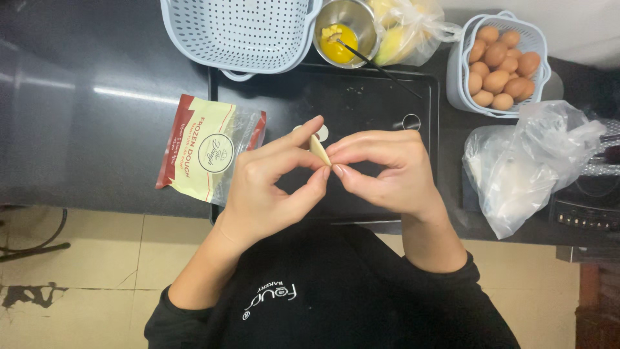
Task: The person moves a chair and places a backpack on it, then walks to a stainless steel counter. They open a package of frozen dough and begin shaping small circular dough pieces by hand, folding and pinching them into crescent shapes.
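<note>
— While both hands meet over the black baking tray (426, 139), what is pinched between them?
— A small, pale, smooth piece of dough (319, 150), thin and folded. The left hand (265, 187) grips it with thumb and forefinger closed; the right hand (384, 169) nips its lower edge with closed fingertips.
— And around it?
— A crinkly red-and-cream dough packet (205, 150) lies left of the tray. Behind: a perforated pale-blue plastic basket (239, 32), a steel bowl (349, 29) of glossy beaten yolk, a basket of brown eggs (500, 61). A clear, creased plastic bag (523, 171) sits right.
— The surface?
— Dark, glossy countertop (97, 110); beige tiled floor (97, 258) below.
</note>
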